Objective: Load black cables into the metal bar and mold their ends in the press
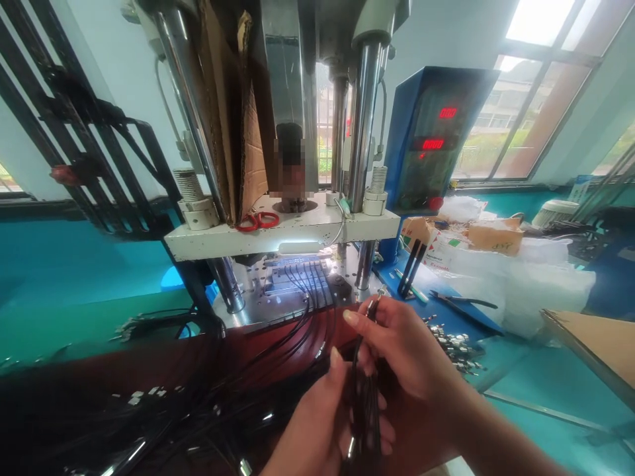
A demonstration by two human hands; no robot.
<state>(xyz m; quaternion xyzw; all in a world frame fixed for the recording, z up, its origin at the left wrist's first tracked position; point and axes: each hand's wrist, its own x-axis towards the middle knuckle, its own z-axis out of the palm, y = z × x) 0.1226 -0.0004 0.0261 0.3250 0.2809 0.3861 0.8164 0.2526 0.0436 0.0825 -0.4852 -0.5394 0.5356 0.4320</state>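
My left hand (317, 420) is closed round a bundle of thin black cables (366, 413) in front of the press. Just above it, my right hand (404, 340) pinches the upper part of a black cable near its end, where a small metal connector (381, 291) sticks up past the fingers. Ahead of both hands, several black cables (302, 311) run from a metal mold (292, 277) on the press bed toward the left. A heap of black cables with shiny ends (149, 396) lies to the left of my hands.
Red-handled scissors (258, 221) rest on the white press plate (238, 243) beside cardboard (253, 145). Pliers (461, 301) and a pile of metal connectors (454, 347) lie to the right. Behind stand a blue control box (407, 125) and white plastic bags (526, 284).
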